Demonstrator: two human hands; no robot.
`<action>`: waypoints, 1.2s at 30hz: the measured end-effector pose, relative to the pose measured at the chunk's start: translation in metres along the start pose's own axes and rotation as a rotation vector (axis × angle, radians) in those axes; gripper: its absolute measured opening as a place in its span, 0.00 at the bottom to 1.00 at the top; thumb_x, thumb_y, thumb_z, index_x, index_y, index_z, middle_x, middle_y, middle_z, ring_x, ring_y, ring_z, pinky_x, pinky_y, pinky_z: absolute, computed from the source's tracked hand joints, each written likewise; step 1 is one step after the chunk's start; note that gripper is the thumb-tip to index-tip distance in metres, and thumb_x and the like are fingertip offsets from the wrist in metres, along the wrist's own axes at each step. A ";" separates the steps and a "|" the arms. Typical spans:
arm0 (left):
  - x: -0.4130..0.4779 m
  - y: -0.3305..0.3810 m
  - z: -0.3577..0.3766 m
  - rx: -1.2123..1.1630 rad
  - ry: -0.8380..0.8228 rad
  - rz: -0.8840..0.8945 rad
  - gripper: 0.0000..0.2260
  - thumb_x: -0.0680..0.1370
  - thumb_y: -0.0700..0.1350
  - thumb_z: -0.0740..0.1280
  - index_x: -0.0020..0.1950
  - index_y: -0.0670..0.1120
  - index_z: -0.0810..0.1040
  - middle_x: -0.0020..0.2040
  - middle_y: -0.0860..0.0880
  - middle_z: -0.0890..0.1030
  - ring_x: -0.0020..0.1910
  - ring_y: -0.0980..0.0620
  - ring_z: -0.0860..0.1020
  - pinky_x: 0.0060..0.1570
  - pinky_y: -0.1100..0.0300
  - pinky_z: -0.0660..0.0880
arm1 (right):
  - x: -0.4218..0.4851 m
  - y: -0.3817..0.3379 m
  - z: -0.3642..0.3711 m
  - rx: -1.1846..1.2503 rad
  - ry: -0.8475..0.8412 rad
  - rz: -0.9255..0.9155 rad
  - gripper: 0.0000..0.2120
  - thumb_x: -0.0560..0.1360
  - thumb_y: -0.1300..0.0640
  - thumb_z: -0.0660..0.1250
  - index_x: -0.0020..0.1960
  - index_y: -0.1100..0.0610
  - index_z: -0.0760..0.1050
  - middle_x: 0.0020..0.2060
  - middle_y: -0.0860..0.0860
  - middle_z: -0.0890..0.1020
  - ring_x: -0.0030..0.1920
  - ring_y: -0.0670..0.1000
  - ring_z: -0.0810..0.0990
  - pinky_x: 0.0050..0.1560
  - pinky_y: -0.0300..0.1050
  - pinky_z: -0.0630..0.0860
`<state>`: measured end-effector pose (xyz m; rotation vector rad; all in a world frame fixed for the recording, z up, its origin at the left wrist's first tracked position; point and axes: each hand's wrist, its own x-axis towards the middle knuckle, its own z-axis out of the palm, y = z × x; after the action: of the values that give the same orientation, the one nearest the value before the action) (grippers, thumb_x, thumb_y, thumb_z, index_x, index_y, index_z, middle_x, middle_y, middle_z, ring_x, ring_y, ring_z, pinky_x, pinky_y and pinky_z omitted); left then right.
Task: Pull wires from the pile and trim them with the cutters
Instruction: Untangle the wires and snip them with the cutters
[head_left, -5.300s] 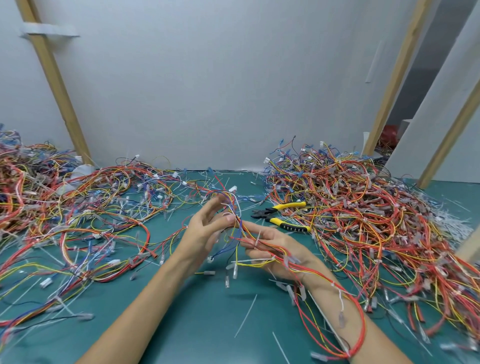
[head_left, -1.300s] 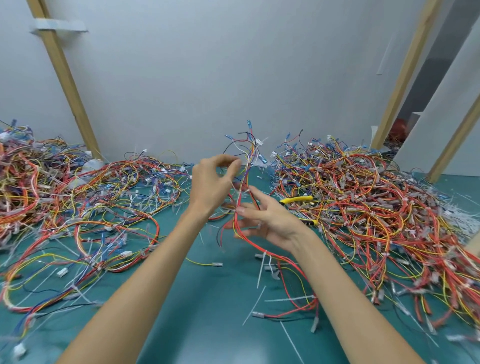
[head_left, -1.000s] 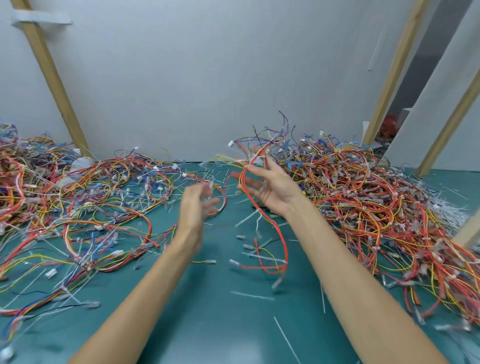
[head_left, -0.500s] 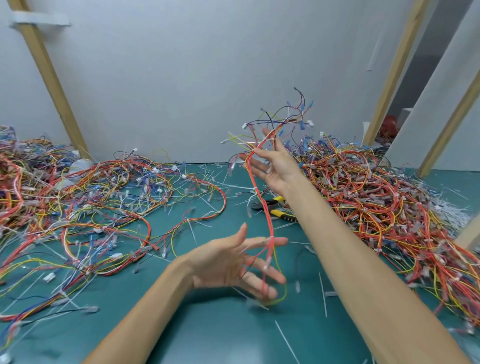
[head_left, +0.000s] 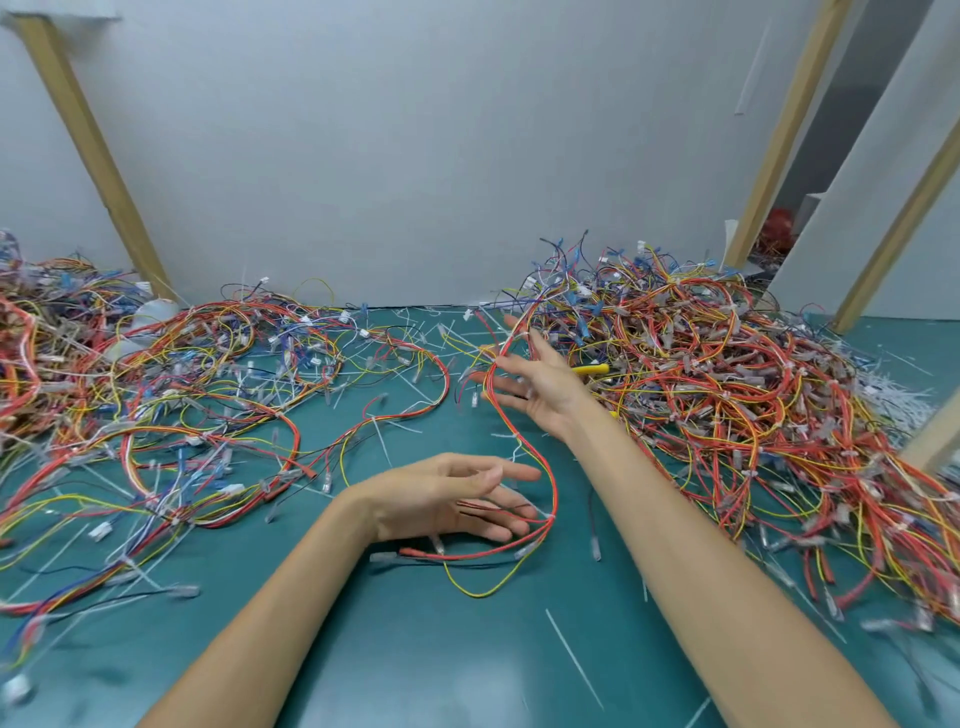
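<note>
Red wire harness (head_left: 554, 493) drapes from your right hand (head_left: 545, 387), fingers spread straight, down round your left hand (head_left: 447, 493) at seven o'clock, its fingers relaxed, neither gripping.

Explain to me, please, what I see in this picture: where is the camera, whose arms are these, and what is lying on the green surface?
There is no machine here. A person wears a camera on the head, so the view looks forward and down at their own arms. The green table carries tangles of coloured wires: a left pile and a right pile. Thin white offcuts lie scattered. The cutters, with yellow handles, lie at the right pile's edge, behind the right hand. A red wire bundle runs across the right hand's spread fingers and down to the left hand, by its fingertips. Both hands have straight fingers; neither holds the cutters.
</note>
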<state>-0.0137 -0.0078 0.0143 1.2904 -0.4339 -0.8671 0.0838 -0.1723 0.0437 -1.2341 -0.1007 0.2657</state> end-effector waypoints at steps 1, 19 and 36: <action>0.000 0.001 0.001 0.005 0.010 -0.010 0.25 0.76 0.54 0.66 0.71 0.45 0.72 0.61 0.38 0.80 0.58 0.43 0.79 0.58 0.56 0.76 | -0.001 0.002 -0.001 -0.003 0.002 0.000 0.27 0.78 0.69 0.62 0.70 0.44 0.69 0.52 0.51 0.80 0.52 0.63 0.83 0.44 0.48 0.82; 0.000 0.002 0.001 0.003 -0.021 -0.002 0.19 0.79 0.46 0.63 0.69 0.44 0.72 0.60 0.39 0.79 0.57 0.42 0.80 0.55 0.57 0.76 | -0.019 0.019 -0.005 -0.205 -0.043 -0.052 0.28 0.78 0.69 0.63 0.67 0.40 0.72 0.55 0.56 0.80 0.55 0.68 0.81 0.38 0.47 0.80; 0.000 0.002 0.000 0.049 -0.017 0.000 0.17 0.82 0.45 0.62 0.69 0.43 0.73 0.61 0.39 0.79 0.58 0.42 0.79 0.56 0.56 0.76 | -0.029 0.020 -0.005 -0.296 0.045 -0.125 0.29 0.78 0.71 0.61 0.72 0.45 0.68 0.46 0.54 0.80 0.45 0.60 0.86 0.37 0.49 0.82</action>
<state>-0.0130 -0.0072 0.0161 1.3291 -0.4714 -0.8730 0.0545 -0.1786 0.0252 -1.5202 -0.1827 0.1164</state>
